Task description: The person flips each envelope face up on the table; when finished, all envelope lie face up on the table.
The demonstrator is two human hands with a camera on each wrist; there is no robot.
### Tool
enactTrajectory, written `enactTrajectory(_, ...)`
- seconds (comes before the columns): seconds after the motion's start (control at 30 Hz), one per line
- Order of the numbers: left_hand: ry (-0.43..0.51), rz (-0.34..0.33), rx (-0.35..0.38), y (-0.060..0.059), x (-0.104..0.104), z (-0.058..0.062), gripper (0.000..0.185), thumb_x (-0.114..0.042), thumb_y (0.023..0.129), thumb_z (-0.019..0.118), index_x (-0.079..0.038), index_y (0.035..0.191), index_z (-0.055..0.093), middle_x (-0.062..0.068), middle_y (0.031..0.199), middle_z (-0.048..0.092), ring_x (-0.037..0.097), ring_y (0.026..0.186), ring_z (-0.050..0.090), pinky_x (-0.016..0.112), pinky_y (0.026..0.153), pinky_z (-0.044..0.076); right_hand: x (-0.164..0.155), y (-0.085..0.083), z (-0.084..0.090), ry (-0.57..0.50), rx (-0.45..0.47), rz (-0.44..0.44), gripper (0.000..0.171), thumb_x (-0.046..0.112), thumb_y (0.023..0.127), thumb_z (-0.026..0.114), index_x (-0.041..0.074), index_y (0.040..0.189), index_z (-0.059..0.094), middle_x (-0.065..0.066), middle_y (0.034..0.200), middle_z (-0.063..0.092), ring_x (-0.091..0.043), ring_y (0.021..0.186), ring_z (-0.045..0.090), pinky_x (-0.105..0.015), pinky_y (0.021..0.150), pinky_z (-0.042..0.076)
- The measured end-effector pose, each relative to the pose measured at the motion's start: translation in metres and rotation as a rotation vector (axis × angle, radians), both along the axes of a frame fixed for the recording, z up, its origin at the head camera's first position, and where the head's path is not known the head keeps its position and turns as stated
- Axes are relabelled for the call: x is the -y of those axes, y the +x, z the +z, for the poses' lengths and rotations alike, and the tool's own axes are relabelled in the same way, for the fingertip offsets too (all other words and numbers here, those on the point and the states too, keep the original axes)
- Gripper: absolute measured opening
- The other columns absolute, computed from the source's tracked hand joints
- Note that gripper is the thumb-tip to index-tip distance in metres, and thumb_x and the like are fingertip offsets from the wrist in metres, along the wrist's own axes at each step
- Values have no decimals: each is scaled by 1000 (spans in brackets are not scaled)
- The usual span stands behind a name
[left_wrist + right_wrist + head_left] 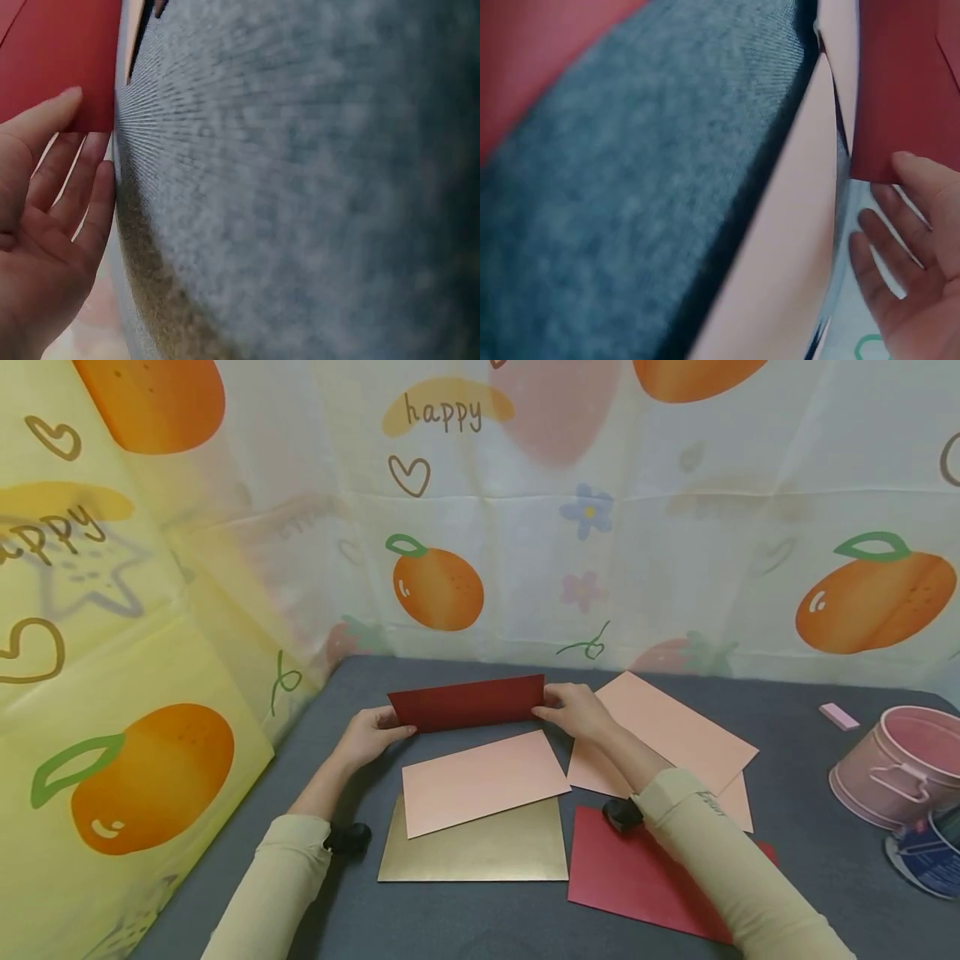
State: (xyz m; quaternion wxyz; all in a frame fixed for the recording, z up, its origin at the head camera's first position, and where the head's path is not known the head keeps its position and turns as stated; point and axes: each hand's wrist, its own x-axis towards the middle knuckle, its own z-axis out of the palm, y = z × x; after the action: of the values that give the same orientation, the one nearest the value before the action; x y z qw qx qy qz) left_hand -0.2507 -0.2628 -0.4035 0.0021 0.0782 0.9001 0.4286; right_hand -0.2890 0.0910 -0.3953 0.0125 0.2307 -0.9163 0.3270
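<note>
Grey bench [465,927], fruit-print backdrop. Centre frame, left hand [367,735] and right hand [573,710] pinch the ends of a dark red card [468,702], fingers lightly curled. Uneven pressure could crease it crookedly.

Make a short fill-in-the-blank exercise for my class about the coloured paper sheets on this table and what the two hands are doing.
1. The left hand and the right hand hold a dark ____ sheet by its two ends.
2. The pink sheet nearest the person lies partly on top of a ____ sheet.
3. The pink bucket stands at the table's ____ edge.

Missing words: red; gold; right
</note>
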Motion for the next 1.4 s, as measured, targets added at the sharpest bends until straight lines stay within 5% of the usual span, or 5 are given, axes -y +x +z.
enactTrajectory(0.17,-8,62,25,-7,-6,2,24,-14,90,72,-2,110,70,15,107,70,29,102,64,34,77,50,1,-4,-5,17,15,-16,14,20,92,68,7,92,68,-8,92,70,-26,87,62,-39,73,49)
enactTrajectory(0.33,128,204,80,-16,-13,6,31,-13,89,72,0,116,65,16,110,67,25,99,63,31,81,51,3,-6,-7,-31,68,-62,17,22,92,69,8,85,64,-7,87,67,-22,79,58,-33,66,44)
enactTrajectory(0.47,251,274,117,-21,-20,6,42,-11,90,71,-1,129,59,19,117,64,26,102,65,34,90,52,4,-5,-7,-128,152,-115,20,21,91,70,3,99,66,-8,90,71,-19,78,67,-30,69,52)
enactTrajectory(0.87,300,444,66,-33,-40,2,41,-9,88,73,-3,128,62,18,116,64,28,103,65,35,90,52,8,-6,-13,-323,260,-284,36,18,90,72,-2,119,64,-12,93,73,-16,74,72,-28,73,56)
enactTrajectory(1.4,204,420,51,-36,-45,-4,32,-7,91,69,-4,123,66,15,119,66,28,110,62,38,93,49,8,-5,-17,-236,233,-352,50,22,88,72,1,132,60,-15,111,70,-31,112,58,-41,93,47)
